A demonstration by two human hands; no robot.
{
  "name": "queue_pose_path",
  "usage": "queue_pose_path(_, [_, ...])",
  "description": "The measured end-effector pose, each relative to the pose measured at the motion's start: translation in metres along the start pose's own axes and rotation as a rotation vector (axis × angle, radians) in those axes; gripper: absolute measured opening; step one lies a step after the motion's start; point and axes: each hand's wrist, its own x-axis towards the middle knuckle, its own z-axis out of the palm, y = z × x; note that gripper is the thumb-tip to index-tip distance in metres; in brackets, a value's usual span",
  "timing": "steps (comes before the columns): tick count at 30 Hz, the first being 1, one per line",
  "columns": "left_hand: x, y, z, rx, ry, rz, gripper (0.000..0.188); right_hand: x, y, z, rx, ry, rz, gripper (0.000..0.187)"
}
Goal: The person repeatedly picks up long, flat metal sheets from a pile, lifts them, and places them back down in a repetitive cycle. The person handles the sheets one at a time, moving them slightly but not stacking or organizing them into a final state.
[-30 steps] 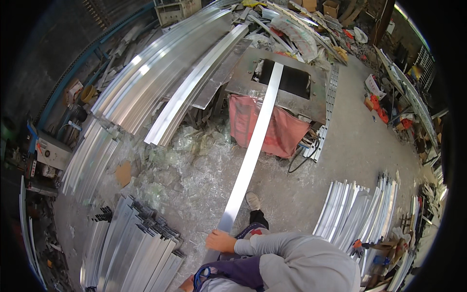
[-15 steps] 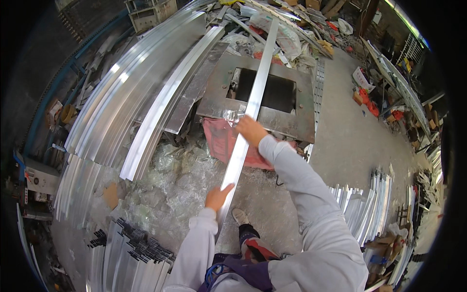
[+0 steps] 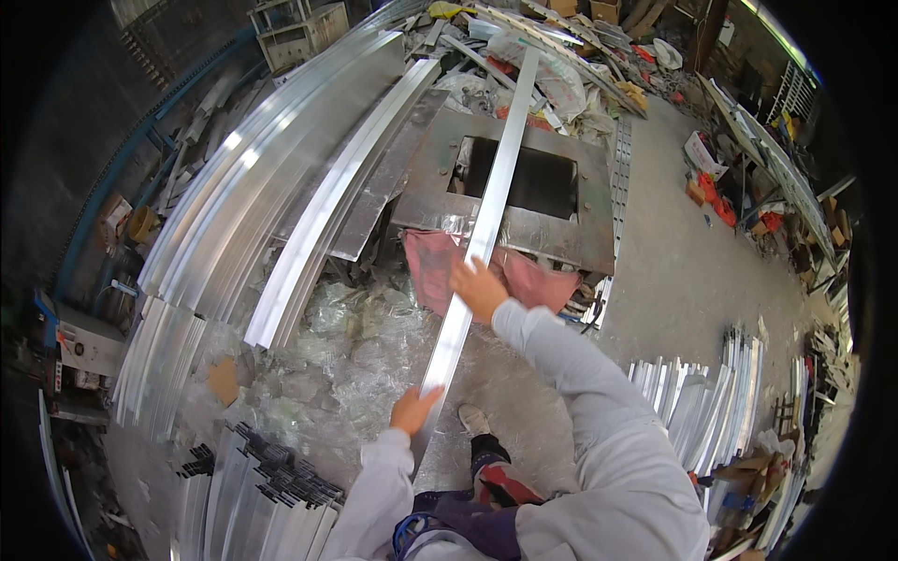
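Across the table (image 3: 432, 178), the silver strip (image 3: 492, 201) points lengthwise ahead, slightly right.

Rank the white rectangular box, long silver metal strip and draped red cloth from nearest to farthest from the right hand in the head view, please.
1. Long silver metal strip: in the right hand.
2. Draped red cloth: close by, below the grey metal tabletop.
3. White rectangular box: far off to the right.

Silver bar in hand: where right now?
Head view, centre: the silver bar, held by the left hand and the right hand, slants up and right across the dark opening in the flat metal frame.
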Motion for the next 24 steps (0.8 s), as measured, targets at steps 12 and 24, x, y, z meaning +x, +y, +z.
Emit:
queue_pose_path(12, [-0.339, -0.392, 0.039, -0.143, -0.287, -0.426, 0.075, -0.188, -0.375, -0.130, 0.592, 0.033, -0.201, 0.022])
queue_pose_path(24, [-0.302, -0.181, -0.015, -0.041, -0.138, -0.317, 0.072, -0.202, -0.306, -0.105, 1.836, 0.132, 1.166, 0.076])
